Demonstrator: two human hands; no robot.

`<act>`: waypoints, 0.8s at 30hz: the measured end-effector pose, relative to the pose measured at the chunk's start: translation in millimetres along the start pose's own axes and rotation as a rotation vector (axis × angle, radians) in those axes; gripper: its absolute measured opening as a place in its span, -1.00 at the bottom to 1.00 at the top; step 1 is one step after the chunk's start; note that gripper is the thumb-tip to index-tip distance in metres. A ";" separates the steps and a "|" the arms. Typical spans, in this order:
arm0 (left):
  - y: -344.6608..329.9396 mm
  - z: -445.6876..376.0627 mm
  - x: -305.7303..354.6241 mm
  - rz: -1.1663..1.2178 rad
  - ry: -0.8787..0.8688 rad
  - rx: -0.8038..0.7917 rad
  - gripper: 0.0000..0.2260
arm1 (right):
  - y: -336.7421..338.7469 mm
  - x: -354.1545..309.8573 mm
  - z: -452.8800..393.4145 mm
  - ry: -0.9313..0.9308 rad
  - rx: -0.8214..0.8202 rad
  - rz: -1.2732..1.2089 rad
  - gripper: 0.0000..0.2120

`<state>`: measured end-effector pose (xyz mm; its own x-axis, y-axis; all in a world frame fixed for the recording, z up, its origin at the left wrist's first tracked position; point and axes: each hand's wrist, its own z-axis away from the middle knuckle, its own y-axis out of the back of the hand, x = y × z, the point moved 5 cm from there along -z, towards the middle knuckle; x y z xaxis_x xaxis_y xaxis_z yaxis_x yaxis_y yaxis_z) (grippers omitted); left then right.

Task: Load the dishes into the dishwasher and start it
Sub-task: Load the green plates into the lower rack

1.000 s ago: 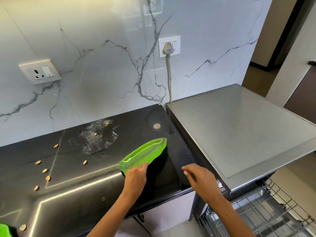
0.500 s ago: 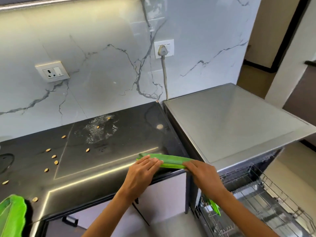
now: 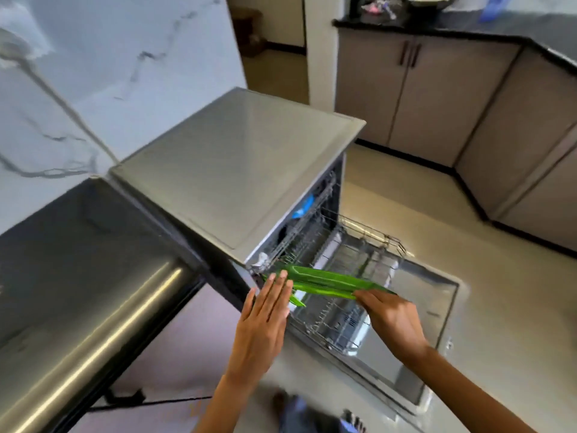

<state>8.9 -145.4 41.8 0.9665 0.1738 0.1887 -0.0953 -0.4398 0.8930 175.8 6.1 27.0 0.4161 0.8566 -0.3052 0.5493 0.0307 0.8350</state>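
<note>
A flat green tray [image 3: 331, 280] hangs edge-on over the pulled-out lower rack [image 3: 349, 295] of the open dishwasher [image 3: 237, 170]. My right hand [image 3: 390, 317] pinches the tray's right end. My left hand [image 3: 265, 320] has straight fingers, and their tips touch the tray's left end. A second green piece [image 3: 296, 300] sticks out just below the left fingertips, near the rack's left side. The dishwasher door [image 3: 421, 332] lies folded down under the rack. Something blue [image 3: 304, 206] sits in the upper rack, mostly hidden.
The black counter [image 3: 78, 260] runs along my left, against the marble wall [image 3: 93, 73]. Grey cabinets [image 3: 437, 98] with a black top line the far right. Pale floor [image 3: 499, 276] stretches beyond the door. My feet [image 3: 312, 414] show at the bottom.
The tray left the black counter and now hangs over the dishwasher's lower rack, with both hands still at its ends. My view swung right and down.
</note>
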 end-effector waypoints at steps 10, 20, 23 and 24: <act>-234.6 41.1 -54.9 0.070 0.043 -0.430 -0.57 | -168.5 99.4 70.2 -0.277 -0.108 0.103 -0.60; -425.0 63.0 -147.8 -0.164 0.072 -0.741 -0.53 | -339.4 149.7 46.5 -0.386 -0.209 -0.077 -0.84; -451.0 58.4 -164.9 -0.238 0.085 -0.828 -0.40 | -383.7 154.3 27.1 -0.452 -0.420 -0.147 -0.82; -455.8 56.4 -167.6 -0.252 0.086 -0.865 -0.40 | -398.6 155.5 21.5 -0.475 -0.474 -0.162 -0.82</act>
<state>-96.2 -23.7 -419.9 0.9652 0.2557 -0.0554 -0.0623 0.4303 0.9005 37.1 116.0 -363.2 0.6875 0.5066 -0.5203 0.3004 0.4539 0.8389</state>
